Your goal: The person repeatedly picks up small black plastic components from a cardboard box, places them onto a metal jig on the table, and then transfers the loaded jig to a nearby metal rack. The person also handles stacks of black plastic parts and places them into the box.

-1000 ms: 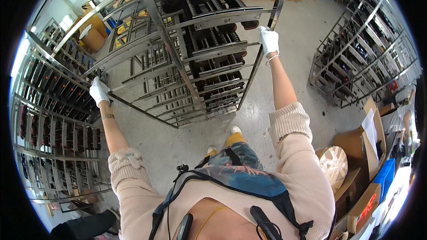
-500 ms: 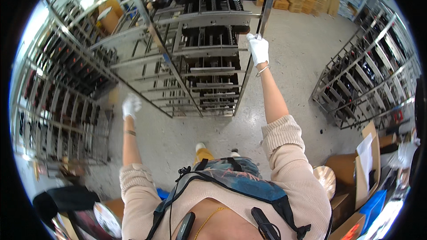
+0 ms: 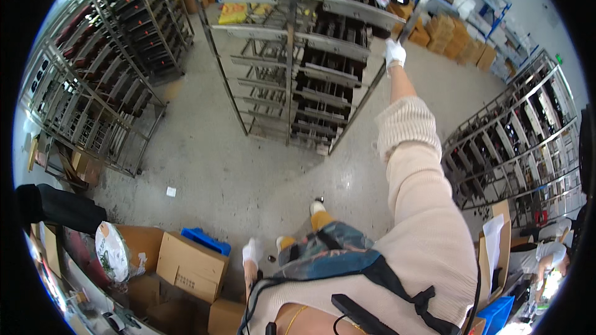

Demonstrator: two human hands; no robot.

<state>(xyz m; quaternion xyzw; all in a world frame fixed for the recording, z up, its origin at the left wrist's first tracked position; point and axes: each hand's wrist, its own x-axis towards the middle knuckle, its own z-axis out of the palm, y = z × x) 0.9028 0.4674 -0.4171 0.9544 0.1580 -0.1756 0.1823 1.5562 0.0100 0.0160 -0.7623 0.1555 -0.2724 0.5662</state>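
My right arm stretches forward, and my right hand, in a white glove, is closed round the right upright post of a tall metal rack. The rack's right half carries several tiers of dark parts on metal bars, with glossy black rounded pieces at the top. Its left half shows mostly bare bars. My left hand, also gloved in white, hangs low by my side with loose fingers and holds nothing. It is nearest a cardboard box and well apart from the rack.
Loaded racks stand at the left and right. Near my left are a cardboard box, a blue bin and a large roll. Stacked cartons stand far right. Another person is at the lower right.
My view and body have turned left of the rack, whose near face now looks squarer to me. My left hand has dropped back to my side; my right hand still holds the post.
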